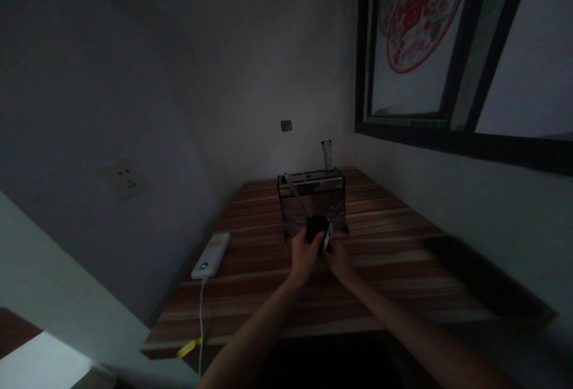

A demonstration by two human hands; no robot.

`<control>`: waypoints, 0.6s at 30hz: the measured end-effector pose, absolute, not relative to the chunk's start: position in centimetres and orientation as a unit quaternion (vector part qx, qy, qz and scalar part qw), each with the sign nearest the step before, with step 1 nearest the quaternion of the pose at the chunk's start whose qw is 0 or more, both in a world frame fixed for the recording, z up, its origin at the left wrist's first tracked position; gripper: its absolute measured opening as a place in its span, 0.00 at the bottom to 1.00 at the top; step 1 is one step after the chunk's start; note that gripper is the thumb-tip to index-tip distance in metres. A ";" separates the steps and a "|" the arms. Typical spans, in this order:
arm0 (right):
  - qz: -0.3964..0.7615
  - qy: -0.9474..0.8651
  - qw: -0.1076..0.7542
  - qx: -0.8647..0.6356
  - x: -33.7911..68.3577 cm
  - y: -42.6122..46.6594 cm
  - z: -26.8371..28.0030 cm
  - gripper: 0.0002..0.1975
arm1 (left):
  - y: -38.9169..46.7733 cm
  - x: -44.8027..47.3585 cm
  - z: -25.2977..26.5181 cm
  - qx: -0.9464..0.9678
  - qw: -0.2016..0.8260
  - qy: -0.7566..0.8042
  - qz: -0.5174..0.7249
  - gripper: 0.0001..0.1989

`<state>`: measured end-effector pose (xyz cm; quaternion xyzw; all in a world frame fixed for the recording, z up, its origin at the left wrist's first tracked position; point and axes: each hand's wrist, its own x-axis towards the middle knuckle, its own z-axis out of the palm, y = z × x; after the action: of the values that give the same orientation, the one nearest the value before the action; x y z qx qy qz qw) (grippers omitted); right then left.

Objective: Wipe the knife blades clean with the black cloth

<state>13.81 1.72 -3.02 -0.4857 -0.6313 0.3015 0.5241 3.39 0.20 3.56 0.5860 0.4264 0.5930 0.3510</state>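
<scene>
Both hands meet over the table around a small black block-like object (316, 228) with a whitish strip on its right side. My left hand (304, 255) is closed on it from the left, thumb across its near face. My right hand (339, 259) is at its lower right, fingers bent and partly hidden, so its grip is hard to make out in the dim light. Just beyond stands a rack (311, 180) with a slotted metal top and dark side frames. A thin grey rod (295, 193) slants from the rack's top left down to the black object; whether they join is unclear.
A shiny, foil-like cylinder (327, 155) rises behind the rack's right end. On the wood-grain table (242, 293), a white power strip (212, 256) lies left, its cord (201, 317) crossing the front edge by a yellow tag (189, 347). Walls border both sides.
</scene>
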 end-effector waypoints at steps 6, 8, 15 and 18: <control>0.306 -0.640 0.525 -0.470 13.8 1.4 -2.5 0.10 | 0.2 3.2 3.5 0.595 0.340 0.432 0.587 0.16; 0.309 -0.642 0.522 -0.470 13.8 1.4 -2.5 0.11 | 0.2 3.2 3.5 0.595 0.336 0.432 0.589 0.16; 0.292 -0.650 0.504 -0.487 13.8 1.8 -2.9 0.09 | 0.5 2.5 4.2 0.571 0.352 0.433 0.602 0.14; 0.292 -0.650 0.499 -0.493 13.6 1.6 -2.6 0.10 | 0.8 2.0 4.6 0.565 0.353 0.432 0.607 0.14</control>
<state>13.58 1.65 -2.63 -0.4931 -0.6499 0.2918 0.4994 2.03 0.79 4.64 0.5655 0.4318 0.6074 0.3533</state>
